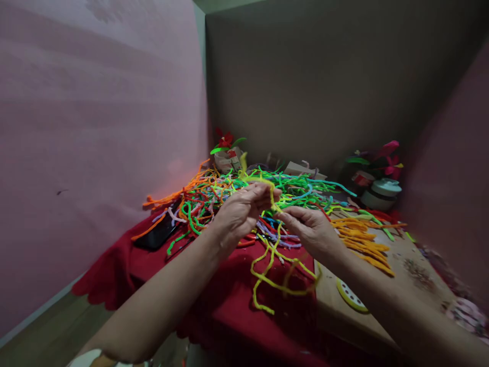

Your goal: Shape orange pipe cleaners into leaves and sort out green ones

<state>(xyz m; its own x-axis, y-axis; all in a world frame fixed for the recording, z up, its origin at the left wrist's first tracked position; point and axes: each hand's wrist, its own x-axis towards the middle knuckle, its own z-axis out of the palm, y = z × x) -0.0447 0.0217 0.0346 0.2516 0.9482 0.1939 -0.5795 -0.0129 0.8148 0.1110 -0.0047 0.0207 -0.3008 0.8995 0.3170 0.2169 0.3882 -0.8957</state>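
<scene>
Both my hands are raised over the front of a table, working on yellow pipe cleaners (280,285). My left hand (244,209) has its fingers closed on a yellow strand that runs up and bends to the left above it. With thumb and fingers pinched, my right hand (307,227) grips the same yellow pipe cleaners just right of the left fingertips. Several long yellow ends hang below in loose curves over the red cloth. Exactly how the strands join between my fingers is too small to tell.
Behind my hands spreads a tangled heap of coloured pipe cleaners (202,193). Orange twisted pieces (362,242) lie at right on a wooden board (405,260), near a yellow-rimmed disc (349,295). A dark phone (156,234) rests at left on the red cloth (229,290). A lidded pot (382,193) stands back right.
</scene>
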